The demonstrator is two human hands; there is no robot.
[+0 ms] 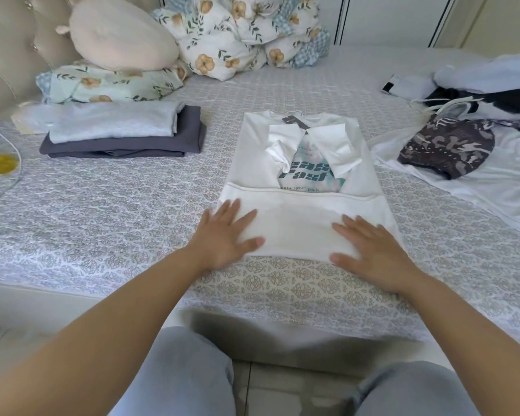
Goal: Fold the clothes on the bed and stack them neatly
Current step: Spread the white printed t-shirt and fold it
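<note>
On the bed in front of me: a white T-shirt (300,205) lies flat on the patterned bedspread (117,205), sleeves folded in over its printed front, bottom hem folded up into a band across the near end.
My left hand (227,235): fingers straight and spread, palm pressing the left end of the folded band, gripping nothing.
My right hand (370,252): flat too, fingers extended, pressing the band's right end.
Folded stack (120,130): to my left, well apart from the shirt, a pale grey piece on top of a dark grey one.
Unfolded clothes (469,133): a loose heap to my right, white, black and a dark patterned piece.
Pillows (126,55): far left, by the headboard.
</note>
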